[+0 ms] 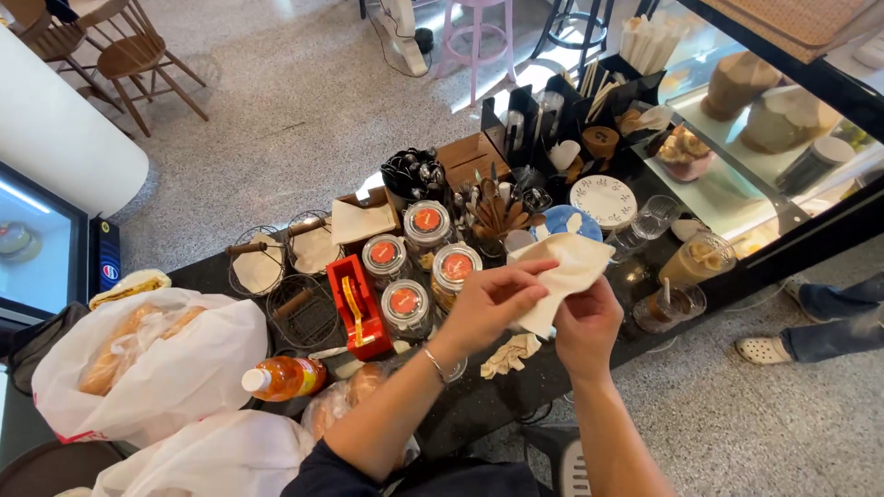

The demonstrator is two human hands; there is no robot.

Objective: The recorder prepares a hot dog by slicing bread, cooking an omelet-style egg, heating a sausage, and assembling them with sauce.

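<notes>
Both hands, left hand [488, 304] and right hand [585, 322], are pinching a cream paper sheet [566, 271] above the desk [479, 405]; it is looking light, limp, tearable, best held at edges.

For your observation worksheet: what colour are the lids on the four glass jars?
Red-orange centres with pale rims on the jar lids, clearest in the head view.

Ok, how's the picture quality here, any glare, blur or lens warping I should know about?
Head view: sharp on both hands, the left hand and right hand on a cream paper bag; strong daylight glare washes out the floor near the purple stool; reflections on the glass display case; wide-angle warping bends the edges, such as the white rounded surface at left.
</notes>
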